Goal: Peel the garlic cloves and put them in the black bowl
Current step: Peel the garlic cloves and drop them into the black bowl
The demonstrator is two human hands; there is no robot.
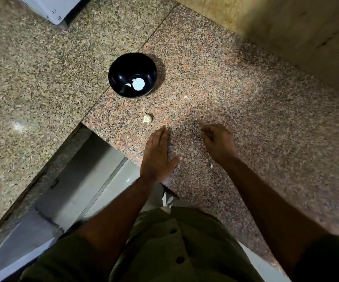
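Left hand (157, 155) flat, palm down, on the granite bench (246, 110), fingers straight and together and pointing away from the body, thumb splayed out to the right; nothing held. Forearm running back and down toward the olive-green shirt (164, 245), wrist close to the bench's near edge. Right hand (218, 142) knuckles up, fingers curled loosely under toward the palm, blurred by motion; impossible to tell whether anything is pinched inside, none visible. Right forearm stretched diagonally across the bench from the lower right.

Black bowl (132, 75) standing upright on the bench, well beyond both hands and a little left of them, straddling the seam between two slabs. Inside the bowl, a small pale clove (128, 85) just beside a bright white patch (138, 84), either a glare or a larger piece, not to be told apart. Nearer than the bowl, between it and the left hand's fingertips, one unpeeled garlic clove (147, 118) lying on the bench. Right of the bowl and slightly nearer, a smaller pale bit (186, 97), clove or skin unclear. Far nearer than the bowl, beside the right wrist, a tiny white scrap (211, 166). Beyond the bowl, up and left, the corner of a white appliance (54, 11).
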